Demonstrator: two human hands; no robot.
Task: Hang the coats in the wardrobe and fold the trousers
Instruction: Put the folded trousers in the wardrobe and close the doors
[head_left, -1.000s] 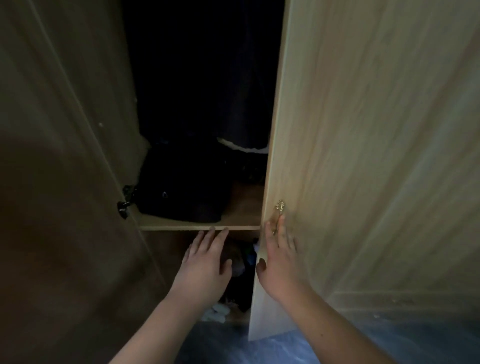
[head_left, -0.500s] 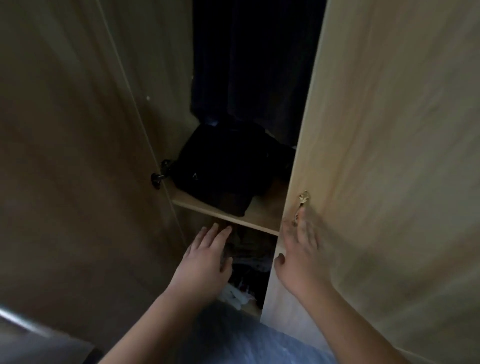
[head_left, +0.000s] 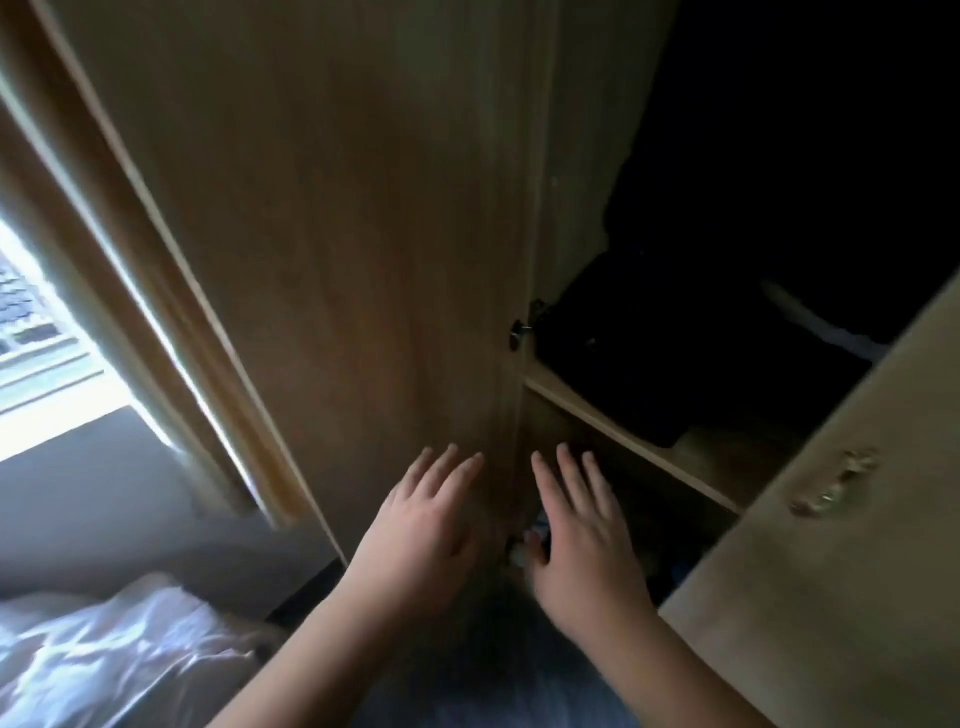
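Wardrobe (head_left: 571, 208) stands open; left hand (head_left: 421, 535) and right hand (head_left: 582, 540) hover before it, fingers (head_left: 569, 470) straight, slightly spread, holding nothing.

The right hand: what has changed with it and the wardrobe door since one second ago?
The right hand left the right wardrobe door, near its brass handle, and now hovers before the opening beside the left hand. Both hands stay open and empty; the dark bag remains on the shelf.

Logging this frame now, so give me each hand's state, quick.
Left hand: open, fingers straight, holding nothing, over the wardrobe door.
Right hand: open, fingers straight, holding nothing.
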